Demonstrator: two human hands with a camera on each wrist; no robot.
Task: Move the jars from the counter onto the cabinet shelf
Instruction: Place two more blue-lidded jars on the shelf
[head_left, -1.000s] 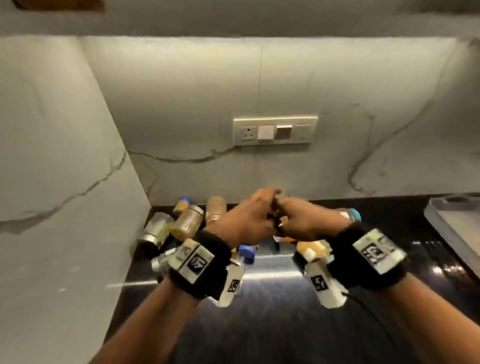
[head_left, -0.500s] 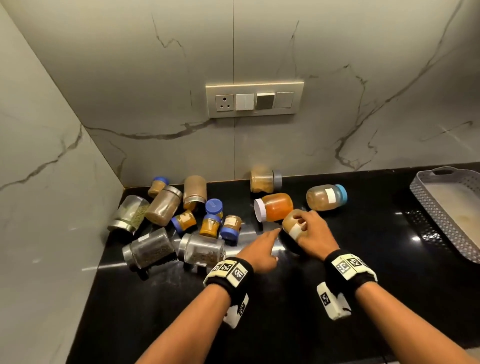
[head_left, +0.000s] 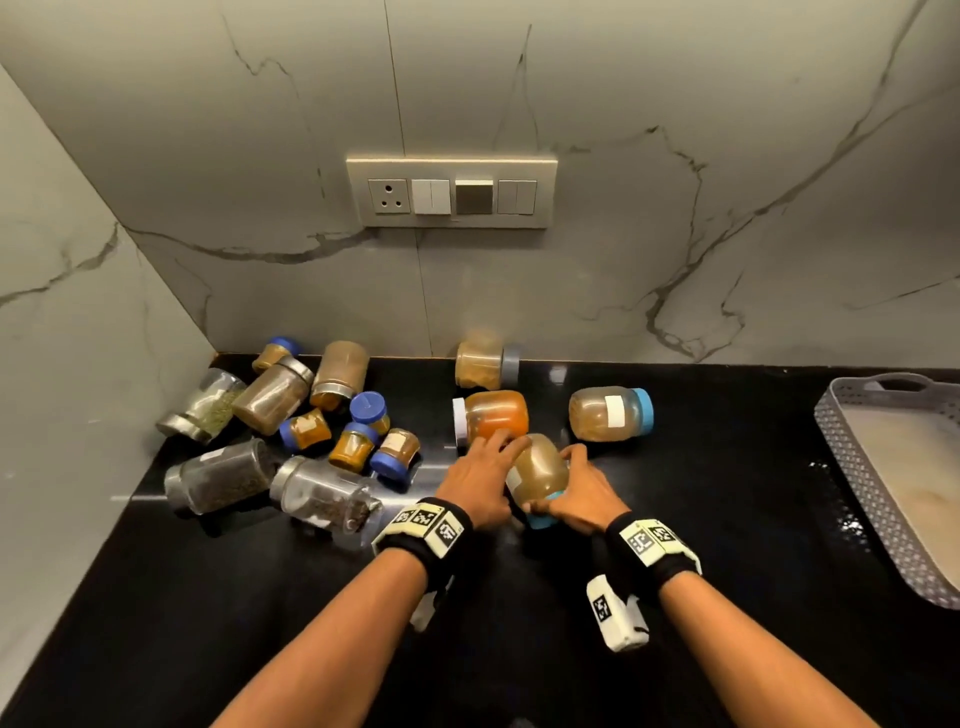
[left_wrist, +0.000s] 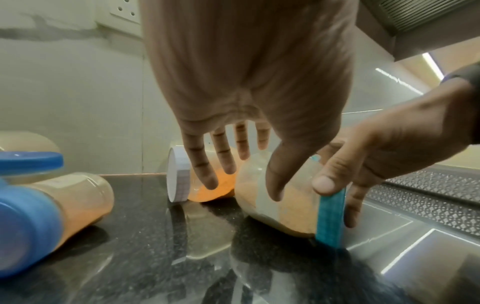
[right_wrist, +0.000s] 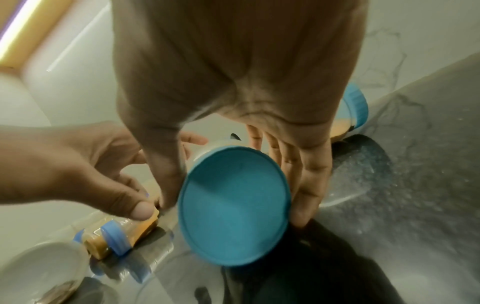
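Observation:
A clear jar of tan powder with a teal lid (head_left: 537, 470) lies on its side on the black counter (head_left: 727, 519), lid toward me. My right hand (head_left: 571, 480) grips its lid end, thumb (right_wrist: 168, 185) on one side of the lid (right_wrist: 231, 230) and fingers on the other. My left hand (head_left: 498, 465) holds the jar's body (left_wrist: 285, 207), thumb (left_wrist: 275, 185) on the label and fingers (left_wrist: 207, 170) over its base end, against an orange jar with a white lid (head_left: 493, 415). The cabinet shelf is out of view.
Two more jars lie near the wall, one grey-lidded (head_left: 483, 361) and one light-blue-lidded (head_left: 608, 413). Several jars lie jumbled in the left corner (head_left: 291, 431). A grey perforated tray (head_left: 857, 467) stands at the right. A switch panel (head_left: 451, 192) is on the marble wall.
My view tipped down from the wall to the counter. Both hands dropped from mid-air onto the teal-lidded jar; the right hand reached it first, then the left closed on it.

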